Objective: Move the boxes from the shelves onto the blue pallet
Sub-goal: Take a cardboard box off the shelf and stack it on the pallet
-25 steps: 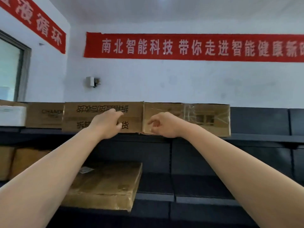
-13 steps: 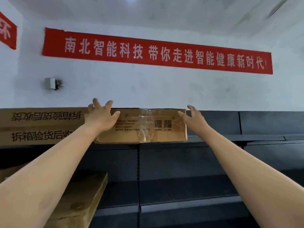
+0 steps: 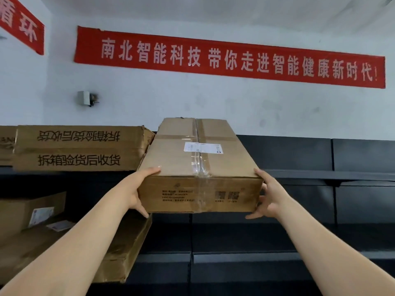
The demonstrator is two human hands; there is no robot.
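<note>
Now box (image 3: 198, 159) clamped at its near end, both hands.
L hand (image 3: 139, 195) & R hand (image 3: 269, 197) each wrap a near corner, thumb on top, fingers under. Long axis runs straight away from grip, far end toward top shelf (image 3: 320, 175); hands equally near. 0.5 s ago: box flush on shelf, hands open, reaching.

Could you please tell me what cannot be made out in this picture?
Head view:
- The blue pallet: outside the frame.
- Print on the taped box front and its white label: too small, blurred.
- Whether its far end rests on the top shelf: hidden by the box itself.
- The left banner: cut by the left edge.
</note>
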